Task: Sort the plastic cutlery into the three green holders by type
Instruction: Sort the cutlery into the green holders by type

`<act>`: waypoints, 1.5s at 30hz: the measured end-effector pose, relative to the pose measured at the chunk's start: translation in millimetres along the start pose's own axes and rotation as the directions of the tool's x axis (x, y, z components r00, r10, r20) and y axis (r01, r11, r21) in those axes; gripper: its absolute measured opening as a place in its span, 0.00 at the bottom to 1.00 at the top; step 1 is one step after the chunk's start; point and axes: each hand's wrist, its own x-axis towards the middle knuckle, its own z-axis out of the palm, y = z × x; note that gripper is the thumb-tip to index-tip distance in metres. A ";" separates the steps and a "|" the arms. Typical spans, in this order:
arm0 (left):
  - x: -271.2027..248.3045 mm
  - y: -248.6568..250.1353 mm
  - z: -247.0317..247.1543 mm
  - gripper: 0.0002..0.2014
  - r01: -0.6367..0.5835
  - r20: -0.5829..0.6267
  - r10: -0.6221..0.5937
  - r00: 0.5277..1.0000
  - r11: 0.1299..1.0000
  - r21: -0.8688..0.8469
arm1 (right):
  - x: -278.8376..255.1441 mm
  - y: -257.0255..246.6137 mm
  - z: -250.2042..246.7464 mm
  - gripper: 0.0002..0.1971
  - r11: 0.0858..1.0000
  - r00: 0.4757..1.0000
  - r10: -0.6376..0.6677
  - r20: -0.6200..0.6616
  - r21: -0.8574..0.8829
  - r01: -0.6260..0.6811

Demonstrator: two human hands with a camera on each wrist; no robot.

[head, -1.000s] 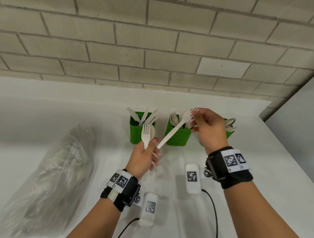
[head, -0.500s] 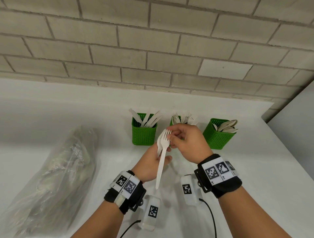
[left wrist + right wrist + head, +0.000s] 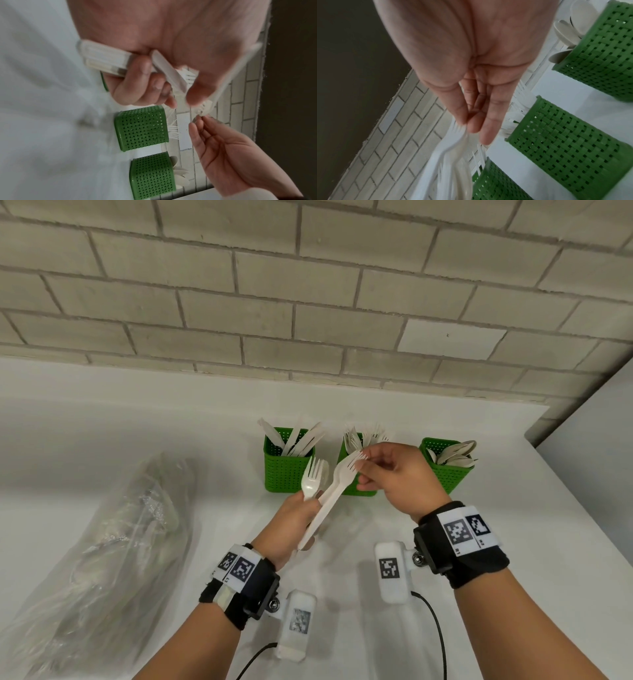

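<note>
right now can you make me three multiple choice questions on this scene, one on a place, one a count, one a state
1. Where does the clear plastic bag lie?
A. left of the holders
B. behind the holders
C. right of the holders

2. How many green holders stand on the counter?
A. two
B. three
C. four

3. What is the right hand doing?
A. resting flat on the counter
B. pinching the tines of a fork
C. holding a spoon

Answers:
1 A: the bag lies at the counter's left side.
2 B: three stand in a row by the wall.
3 B: its fingertips pinch the tines.
</note>
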 end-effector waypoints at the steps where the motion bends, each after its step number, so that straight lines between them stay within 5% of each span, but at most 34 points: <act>1: -0.2 0.9 -0.7 0.14 0.018 0.017 -0.017 1.000 0.998 -0.056 | 0.0 -0.5 -0.6 0.04 1.000 1.000 -0.005 0.020 -0.003 0.005; 9: 3.8 1.2 1.2 0.19 -0.001 -0.135 -0.008 0.991 0.998 -0.064 | -0.1 -1.2 -2.5 0.05 0.999 0.999 -0.037 0.006 -0.038 0.037; 15: 2.3 0.5 0.4 0.15 -0.042 -0.126 0.036 0.991 0.998 -0.040 | 1.8 -10.8 -14.3 0.08 0.996 0.983 -0.089 -0.162 0.011 0.092; 20: 2.7 0.9 -6.6 0.26 -0.016 -0.102 -0.003 0.995 0.982 -0.186 | 4.4 -33.8 -45.4 0.06 0.953 0.834 -0.293 -0.468 -0.074 0.293; 25: 2.0 0.4 -3.0 0.22 -0.067 -0.102 0.058 0.993 0.994 -0.085 | 9.2 -33.8 -59.0 0.06 0.885 0.699 -0.462 -0.545 -0.325 0.332; 34: 0.2 1.0 -0.2 0.21 -0.066 -0.112 0.061 0.992 0.997 -0.036 | 20.7 -3.2 -47.5 0.12 0.872 0.817 -0.405 -0.410 -0.443 0.209; 45: 2.4 2.3 2.8 0.20 -0.073 -0.122 0.067 0.990 0.996 -0.047 | 23.1 -14.5 -49.7 0.05 0.887 0.708 -0.459 -0.537 -0.313 0.338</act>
